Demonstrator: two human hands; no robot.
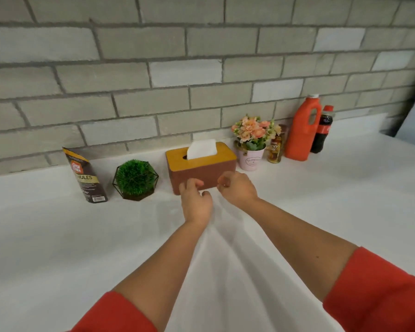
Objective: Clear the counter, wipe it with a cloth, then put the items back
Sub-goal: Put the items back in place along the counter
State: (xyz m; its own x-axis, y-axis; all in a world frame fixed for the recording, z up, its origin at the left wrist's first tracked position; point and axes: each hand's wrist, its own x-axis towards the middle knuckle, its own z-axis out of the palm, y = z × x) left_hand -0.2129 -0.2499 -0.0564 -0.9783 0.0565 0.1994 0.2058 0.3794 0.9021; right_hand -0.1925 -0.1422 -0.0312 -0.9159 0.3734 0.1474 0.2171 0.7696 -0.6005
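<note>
A white bench [321, 212] runs along a grey brick wall [153, 104], with the tissue box [201, 170] standing close to the wall. Both bare forearms reach forward side by side. The left hand [196, 201] and right hand [237, 189] sit just in front of the box, fingers loosely curled, holding nothing

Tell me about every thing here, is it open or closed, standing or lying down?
coffee pouch: standing upright
green plant: upright in its wire holder
tissue box: lid on, one tissue sticking out
flower pot: upright, flowers blooming
small jar: upright
orange jug: upright, white cap on
cola bottle: upright, red cap on
left hand: loosely curled, holding nothing
right hand: loosely curled, holding nothing
</note>
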